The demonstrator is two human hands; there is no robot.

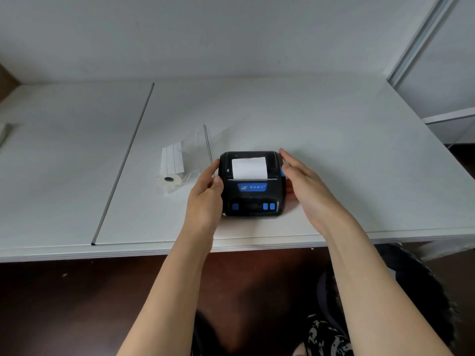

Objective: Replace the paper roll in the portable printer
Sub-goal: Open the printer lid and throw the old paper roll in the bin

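A black portable printer (253,199) with blue buttons and a blue label sits on the white table (359,163), lid closed. A white paper strip (248,167) lies across the top of its lid. My left hand (205,199) rests against the printer's left side, thumb on its top edge. My right hand (305,186) lies flat along its right side, fingers straight, next to a blue side button. A white paper roll (170,179) with a dark core lies left of the printer, partly unrolled, beside a clear plastic wrapper (195,147).
A thin dark seam (123,163) runs across the table left of the roll. The table's front edge (154,249) is close to the printer. A white wall stands behind, and a white cabinet (437,60) at the right.
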